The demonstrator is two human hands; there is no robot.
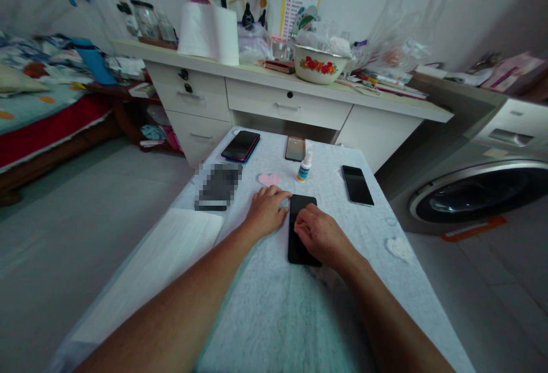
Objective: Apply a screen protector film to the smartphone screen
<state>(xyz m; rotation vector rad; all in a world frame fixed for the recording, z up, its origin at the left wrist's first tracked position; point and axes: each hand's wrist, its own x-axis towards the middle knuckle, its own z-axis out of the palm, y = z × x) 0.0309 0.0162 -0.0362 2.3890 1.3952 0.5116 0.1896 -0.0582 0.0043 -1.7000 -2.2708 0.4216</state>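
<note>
A black smartphone (299, 252) lies screen up on the cloth-covered table, directly in front of me. My left hand (266, 212) rests at its upper left, with fingers apart and the index finger reaching to the phone's top corner. Over the middle of the screen, my right hand (319, 230) is curled with its fingers pressed together; whatever they may hold is hidden. Just beyond the phone stands a small white spray bottle (305, 168) with a blue label.
More phones lie around: a dark one (241, 145) at the far left, one (295, 148) at the far edge, one (358, 185) at right. A pixelated dark device (218, 186) and a white sheet (171, 259) are at left. A washing machine (479, 150) stands at right.
</note>
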